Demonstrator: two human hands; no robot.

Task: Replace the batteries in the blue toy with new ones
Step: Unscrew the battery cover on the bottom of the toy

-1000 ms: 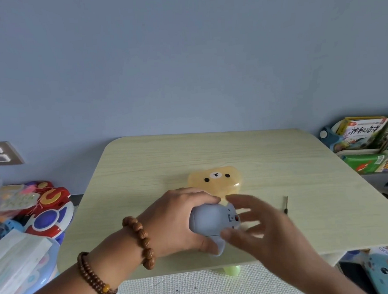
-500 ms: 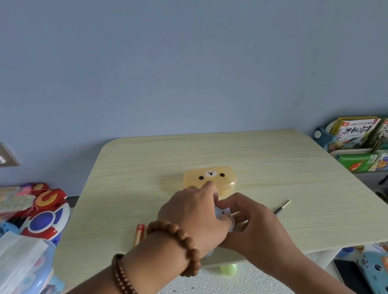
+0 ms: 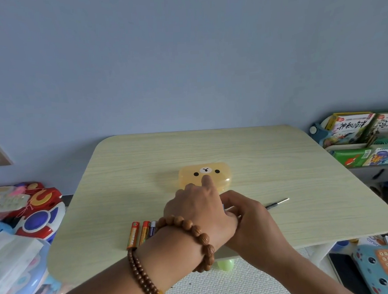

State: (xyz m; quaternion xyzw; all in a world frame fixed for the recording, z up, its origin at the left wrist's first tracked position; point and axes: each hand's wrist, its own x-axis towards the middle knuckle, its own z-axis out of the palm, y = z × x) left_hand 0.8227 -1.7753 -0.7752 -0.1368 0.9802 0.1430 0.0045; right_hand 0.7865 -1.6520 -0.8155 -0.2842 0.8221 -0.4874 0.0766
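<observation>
My left hand and my right hand are clasped together near the front middle of the table, closed around the blue toy. Only a thin blue sliver of the toy shows between them. My left index finger points up over the yellow box. Three batteries lie side by side on the table left of my left wrist: two orange ones and a darker one partly hidden by the wrist. A small screwdriver lies just right of my right hand.
A translucent yellow bear-face box sits behind my hands on the pale wooden table. Toys and a blue tub crowd the floor on the left, book racks stand on the right, and a blue toy phone lies at bottom right.
The toy was plainly visible in my left hand a second ago; both hands have closed over it and hide it. The view shifted, and the batteries came into sight.
</observation>
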